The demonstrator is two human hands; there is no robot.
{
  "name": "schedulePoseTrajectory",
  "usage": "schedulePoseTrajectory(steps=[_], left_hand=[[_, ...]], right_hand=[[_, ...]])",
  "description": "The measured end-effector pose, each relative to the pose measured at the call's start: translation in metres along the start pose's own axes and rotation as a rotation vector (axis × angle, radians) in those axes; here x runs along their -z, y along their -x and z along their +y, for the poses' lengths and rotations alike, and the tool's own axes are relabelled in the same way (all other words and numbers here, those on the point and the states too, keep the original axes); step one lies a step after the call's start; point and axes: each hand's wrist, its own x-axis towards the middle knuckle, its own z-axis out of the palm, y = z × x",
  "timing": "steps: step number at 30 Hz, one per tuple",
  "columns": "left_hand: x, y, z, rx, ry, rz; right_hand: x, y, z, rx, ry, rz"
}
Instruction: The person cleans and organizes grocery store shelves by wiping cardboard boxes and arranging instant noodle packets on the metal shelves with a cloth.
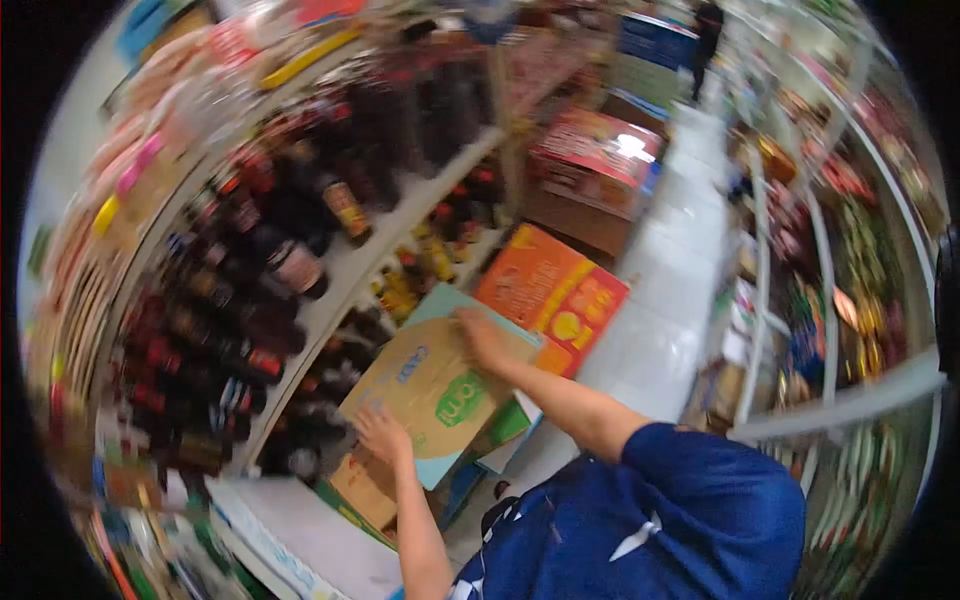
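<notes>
A light-blue and brown cardboard box (440, 375) with green lettering lies in front of me, beside the lower shelf. My left hand (382, 436) rests on its near left edge with the fingers spread. On the upper right part of the same box lies my right hand (482, 338), its fingers stretched out over the cardboard. Under and beside this box are a brown carton (365, 490) and a green one (508, 424). An orange and red box (550, 290) stands just beyond it.
Shelves (400, 215) of dark bottles run along the left. Farther up the aisle (665, 290) are red-and-white boxes (600, 150) and a person (706, 45). A white box (300, 530) sits at lower left. Racks of packaged goods (860, 250) line the right.
</notes>
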Motion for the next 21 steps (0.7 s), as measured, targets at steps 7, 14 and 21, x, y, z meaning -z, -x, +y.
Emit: schedulePoseTrajectory(steps=[7, 14, 21], left_hand=[[-0.026, -0.005, -0.034, 0.278, 0.635, 0.235], [-0.013, -0.005, -0.028, 0.366, 0.890, -0.018], [-0.020, -0.010, -0.044, 0.329, 0.693, -0.051]], right_hand=[[-0.037, 0.105, -0.120, 0.286, -0.220, -0.510], [0.059, 0.092, -0.074, -0.087, 0.036, -0.314], [0.008, 0.087, -0.121, -0.050, -0.075, -0.595]])
